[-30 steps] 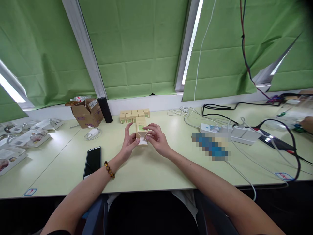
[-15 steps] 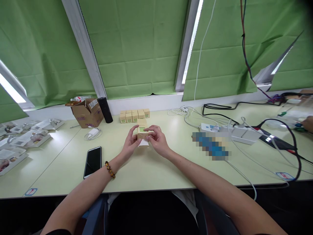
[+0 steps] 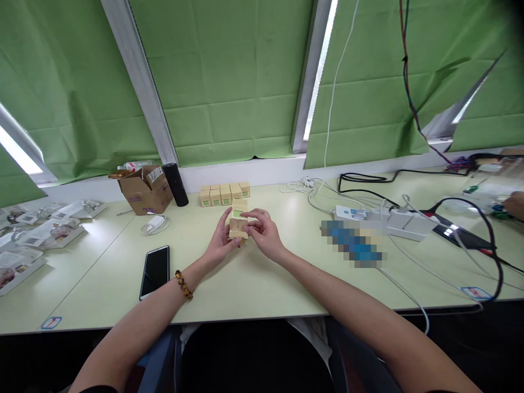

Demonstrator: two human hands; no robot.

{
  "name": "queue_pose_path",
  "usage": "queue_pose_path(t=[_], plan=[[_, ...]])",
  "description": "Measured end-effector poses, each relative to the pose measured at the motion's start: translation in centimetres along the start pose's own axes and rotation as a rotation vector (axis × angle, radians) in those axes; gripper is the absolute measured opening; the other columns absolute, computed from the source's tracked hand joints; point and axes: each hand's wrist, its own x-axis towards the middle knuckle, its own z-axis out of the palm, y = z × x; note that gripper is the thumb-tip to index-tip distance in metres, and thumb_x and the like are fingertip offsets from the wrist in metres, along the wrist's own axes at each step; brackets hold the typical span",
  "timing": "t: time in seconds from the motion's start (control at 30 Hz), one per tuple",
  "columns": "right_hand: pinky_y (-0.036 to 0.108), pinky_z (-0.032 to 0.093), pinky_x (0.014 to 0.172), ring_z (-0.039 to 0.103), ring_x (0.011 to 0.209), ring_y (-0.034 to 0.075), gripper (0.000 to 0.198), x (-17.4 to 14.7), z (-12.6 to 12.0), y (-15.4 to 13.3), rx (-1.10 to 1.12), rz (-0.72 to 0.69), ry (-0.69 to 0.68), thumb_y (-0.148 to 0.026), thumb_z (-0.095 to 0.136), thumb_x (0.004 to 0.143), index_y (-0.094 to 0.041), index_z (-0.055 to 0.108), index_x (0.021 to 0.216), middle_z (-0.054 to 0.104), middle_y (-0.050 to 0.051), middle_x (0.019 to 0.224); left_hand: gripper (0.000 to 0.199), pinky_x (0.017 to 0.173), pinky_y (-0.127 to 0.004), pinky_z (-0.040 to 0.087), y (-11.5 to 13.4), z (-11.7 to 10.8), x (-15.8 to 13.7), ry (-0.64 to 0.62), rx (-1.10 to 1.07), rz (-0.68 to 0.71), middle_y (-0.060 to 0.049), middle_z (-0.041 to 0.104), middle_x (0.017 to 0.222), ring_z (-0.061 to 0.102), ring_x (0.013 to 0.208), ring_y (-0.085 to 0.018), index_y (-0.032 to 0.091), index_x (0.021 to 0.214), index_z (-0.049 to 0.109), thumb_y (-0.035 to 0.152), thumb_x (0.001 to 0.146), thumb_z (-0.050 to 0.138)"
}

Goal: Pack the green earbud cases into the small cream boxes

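Note:
A small kraft cardboard box (image 3: 238, 225) with a green-and-white label is held up over the table between my hands. My left hand (image 3: 218, 242) grips its left side, with the thumb by the lower edge. From the right, my right hand (image 3: 265, 233) closes on the box, its fingers bent over the label side and its thumb at the front. Folded cardboard panels and a flap show on the side facing me. What is inside the box cannot be seen. Just behind it stand several similar small boxes (image 3: 225, 195) in two close rows.
A phone (image 3: 155, 272) and a white charger with coiled cable (image 3: 154, 224) lie to the left. Beyond are an open carton (image 3: 146, 188) and a black cylinder (image 3: 176, 184). Power strips (image 3: 405, 224) and loose cables occupy the right. Another person's hand (image 3: 514, 206) shows at the far right.
The box has been turned slightly, and its folded front panels now show. The white flap below it has gone from sight, and a tan flap shows there. My left thumb has shifted right and down.

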Motion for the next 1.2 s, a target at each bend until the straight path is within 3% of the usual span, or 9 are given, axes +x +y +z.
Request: queue_pose_path(t=[0.27,0.6,1.0,1.2], plan=[[0.043,0.063,0.093,0.069,0.094,0.017,0.034,-0.4,-0.1,0.2,-0.015,-0.041,-0.098,-0.040,0.067,0.095,-0.032,0.072,0.127,0.042,0.007,0.129,0.090,0.072,-0.030,0.054,0.3,0.2,0.0,0.118,-0.020,-0.028,-0.002,0.070,0.089,0.064,0.078,-0.016,0.031,0.159,0.028,0.051,0.086,0.077],[0.048,0.060,0.101,0.068,0.098,0.018,0.037,-0.8,0.0,-0.3,-0.038,-0.077,-0.139,-0.045,0.069,0.095,-0.032,0.071,0.129,0.040,0.008,0.129,0.076,0.068,-0.028,0.055,0.5,0.4,0.1,0.163,-0.006,-0.047,0.000,0.064,0.087,0.060,0.074,-0.014,0.033,0.152,0.035,0.048,0.089,0.074],[0.046,0.061,0.101,0.066,0.105,0.020,0.037,-1.0,0.1,-0.1,-0.047,-0.115,-0.121,-0.048,0.071,0.094,-0.030,0.072,0.127,0.043,0.009,0.129,0.069,0.069,-0.029,0.057,-0.3,0.1,0.2,0.203,0.022,-0.051,0.004,0.055,0.079,0.056,0.071,-0.013,0.035,0.152,0.037,0.038,0.090,0.068],[0.048,0.060,0.102,0.068,0.100,0.018,0.038,-1.1,0.1,-0.4,-0.046,-0.112,-0.133,-0.047,0.071,0.094,-0.030,0.070,0.128,0.041,0.008,0.131,0.068,0.068,-0.028,0.056,-0.1,0.2,0.3,0.220,0.048,-0.052,0.003,0.057,0.079,0.058,0.074,-0.014,0.034,0.152,0.038,0.042,0.092,0.068]])
